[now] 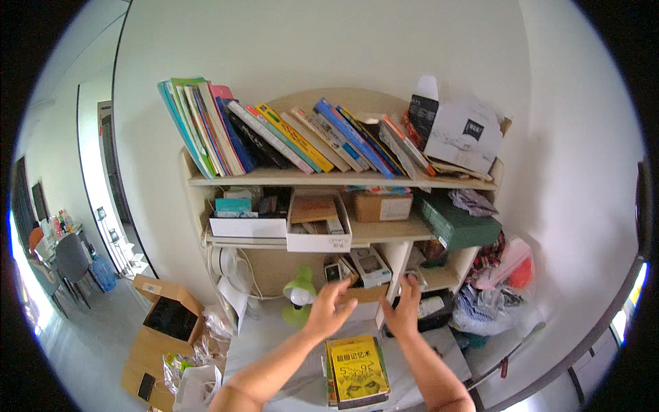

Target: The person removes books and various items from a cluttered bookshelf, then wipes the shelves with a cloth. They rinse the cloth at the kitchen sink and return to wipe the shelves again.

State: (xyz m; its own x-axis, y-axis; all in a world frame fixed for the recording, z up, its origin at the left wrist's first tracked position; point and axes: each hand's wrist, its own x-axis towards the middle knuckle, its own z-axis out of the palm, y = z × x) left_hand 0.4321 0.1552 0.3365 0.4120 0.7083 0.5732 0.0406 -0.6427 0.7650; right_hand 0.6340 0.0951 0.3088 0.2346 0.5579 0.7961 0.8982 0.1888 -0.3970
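My left hand [331, 310] reaches over the desk with its fingers apart and nothing in them. Opposite it, my right hand [404, 307] is also open, its fingers pointing up toward the shelves. Between them, in the lower compartment, stands a small brown cardboard box [366, 307] with a white box [371, 266] and other small things in or behind it. I cannot tell whether either hand touches the brown box. Just left of my left hand is a green desk lamp [298, 296]. Below the hands, between my forearms, a yellow book [357, 369] tops a small stack on the desk.
Leaning books [309, 141] fill the top shelf, beside a white carton [467, 134]. Below are an open white box [319, 239] and a dark green box [458, 220]. Plastic bags [498, 292] hang or lie at right. An open cardboard box [171, 309] stands at left.
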